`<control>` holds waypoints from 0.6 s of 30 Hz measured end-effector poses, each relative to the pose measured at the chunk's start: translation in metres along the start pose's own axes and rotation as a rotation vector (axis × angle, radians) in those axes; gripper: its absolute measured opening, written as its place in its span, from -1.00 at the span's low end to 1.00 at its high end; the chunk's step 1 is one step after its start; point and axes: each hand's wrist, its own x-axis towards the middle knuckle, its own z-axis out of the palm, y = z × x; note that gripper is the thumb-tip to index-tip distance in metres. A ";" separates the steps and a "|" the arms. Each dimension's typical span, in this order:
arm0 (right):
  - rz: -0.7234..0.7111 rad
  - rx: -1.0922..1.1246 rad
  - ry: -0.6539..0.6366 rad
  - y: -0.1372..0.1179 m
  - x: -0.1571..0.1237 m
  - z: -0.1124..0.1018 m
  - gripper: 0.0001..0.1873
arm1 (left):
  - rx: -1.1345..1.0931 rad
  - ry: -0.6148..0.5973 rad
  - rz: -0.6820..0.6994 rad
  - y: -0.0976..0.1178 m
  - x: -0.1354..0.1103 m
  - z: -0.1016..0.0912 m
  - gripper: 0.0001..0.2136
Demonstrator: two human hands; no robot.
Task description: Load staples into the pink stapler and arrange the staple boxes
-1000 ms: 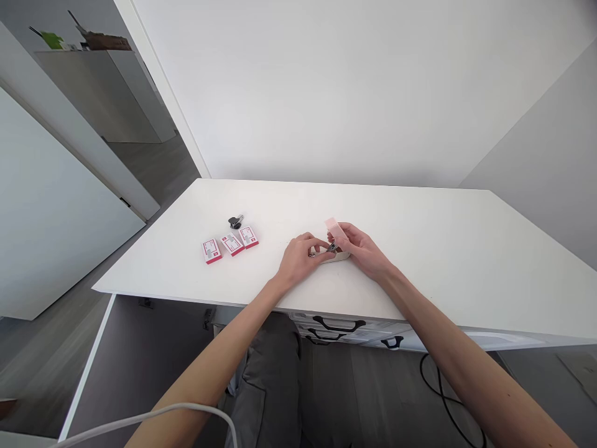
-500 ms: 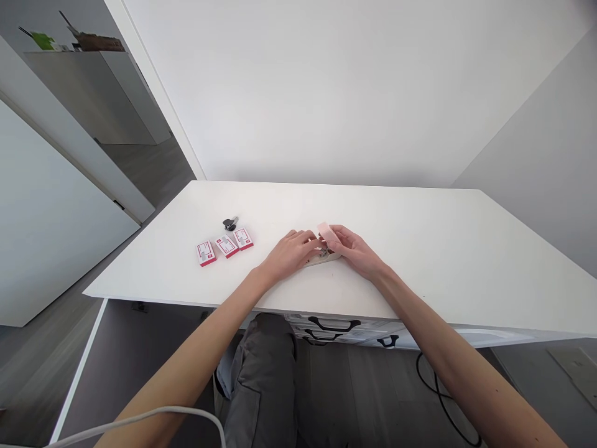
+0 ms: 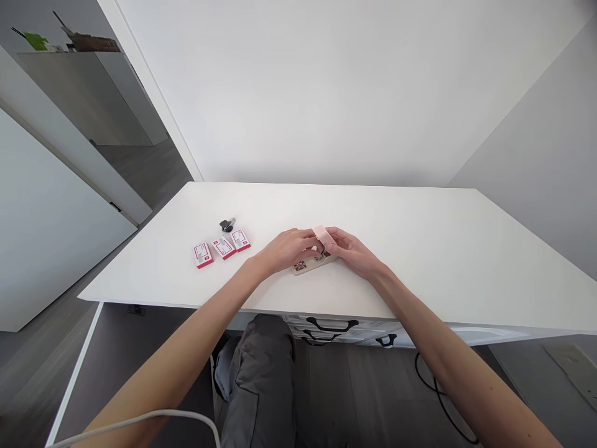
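Observation:
A small pale pink stapler (image 3: 311, 262) lies on the white table (image 3: 420, 249), its top arm hinged up. My left hand (image 3: 289, 249) curls over its left side with the fingers closed at the metal part in the middle. My right hand (image 3: 349, 250) grips the raised pink arm from the right. Both hands touch the stapler and meet over it. What the fingertips pinch is too small to make out.
Three pink-and-white staple boxes (image 3: 222, 247) lie in a row to the left, with a small black staple remover (image 3: 227, 224) behind them. Drawer handles (image 3: 332, 324) and a cable (image 3: 438, 392) sit below the table's front edge.
My left hand has slid slightly back, uncovering the stapler's cream base with a dark label. The view has shifted a little; the boxes stay put.

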 end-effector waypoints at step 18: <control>0.011 0.065 -0.011 0.000 0.000 -0.001 -0.62 | -0.053 0.052 -0.005 0.001 -0.002 0.005 -0.75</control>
